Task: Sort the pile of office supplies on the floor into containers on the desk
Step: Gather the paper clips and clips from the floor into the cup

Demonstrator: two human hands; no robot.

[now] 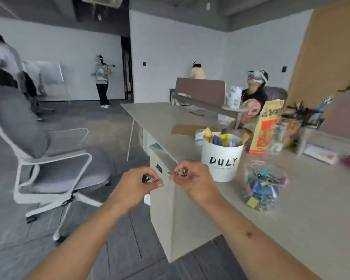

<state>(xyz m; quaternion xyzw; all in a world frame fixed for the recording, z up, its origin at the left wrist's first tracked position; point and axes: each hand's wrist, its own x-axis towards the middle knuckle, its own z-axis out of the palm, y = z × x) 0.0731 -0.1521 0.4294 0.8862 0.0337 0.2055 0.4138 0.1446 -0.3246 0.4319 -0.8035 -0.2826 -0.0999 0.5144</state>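
Note:
My left hand (138, 183) is closed around a small dark and silver clip (150, 178) in front of the desk corner. My right hand (192, 179) pinches another small clip (180, 172) with silver handles, a short gap from the left one. Both hands hover at the near edge of the beige desk (303, 211). A clear jar (264, 184) holding several coloured binder clips stands on the desk to the right of my right hand. Behind my right hand is a white bucket (222, 160) marked DULY, filled with coloured packets. The image is blurred, so the clips' details are unclear.
A grey and white office chair (49, 158) stands on the dark floor at left. An orange snack bag (267, 128), pen holders and boxes crowd the desk's far right. A person sits behind the desk; others stand at the far left and by the back wall.

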